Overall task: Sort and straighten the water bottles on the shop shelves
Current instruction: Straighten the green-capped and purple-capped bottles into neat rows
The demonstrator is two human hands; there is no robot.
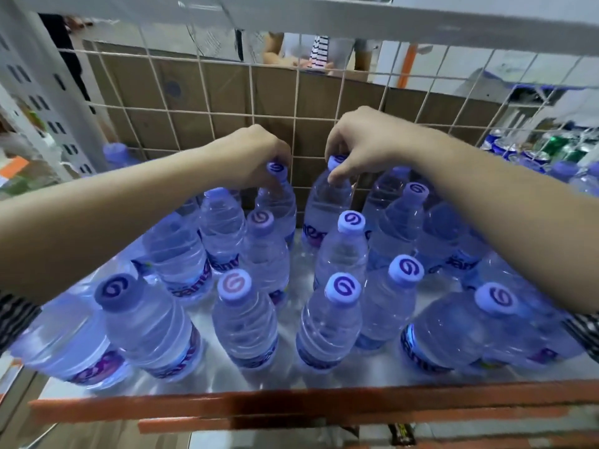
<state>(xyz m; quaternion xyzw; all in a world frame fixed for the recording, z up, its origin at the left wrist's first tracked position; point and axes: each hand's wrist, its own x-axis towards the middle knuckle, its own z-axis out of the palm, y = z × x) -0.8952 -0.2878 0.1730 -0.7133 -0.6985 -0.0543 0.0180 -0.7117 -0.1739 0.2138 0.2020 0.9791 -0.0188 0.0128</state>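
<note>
- Head view: left hand point(256, 157) reaches to the back row of the shelf point(291, 388), its fingers point(283, 153) curled round the cap of a water bottle point(280, 209).
- Right hand point(359, 140) pinches the cap of the next bottle point(327, 205), thumb down on its neck.
- Both bottles stand upright, apart from each other, just before the wire grid point(227, 102).
- Other bottles point(243, 315) stand in front, below the forearms.
</note>
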